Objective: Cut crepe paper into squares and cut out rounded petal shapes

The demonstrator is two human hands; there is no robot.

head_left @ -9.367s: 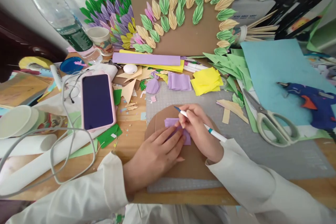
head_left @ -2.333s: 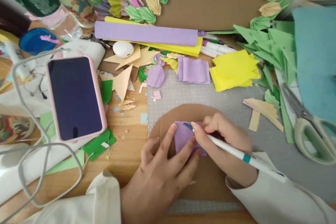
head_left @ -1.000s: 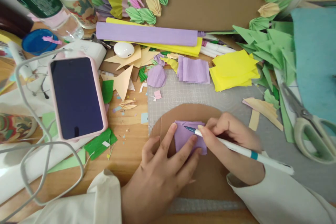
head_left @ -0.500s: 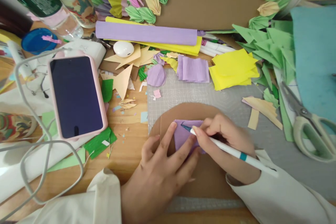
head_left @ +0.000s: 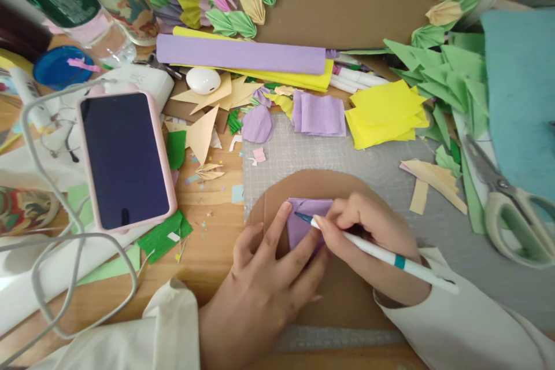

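A folded purple paper piece lies on a brown cardboard disc. Spread over the disc, my left hand presses the paper down with its fingertips, the index finger at the upper left corner. My right hand grips a white marker with a teal band. Its dark teal tip rests on the purple paper, near the left side. A short dark line shows at the paper's upper left corner. Part of the paper is hidden under my fingers.
A grey cutting mat lies under the disc. Scissors are at the right, a phone with a cable at the left. Purple sheets, yellow sheets and a purple roll sit beyond.
The marker tip has moved slightly down and left on the purple paper, and the dark line at the corner shows more plainly. My left hand has stayed in place.
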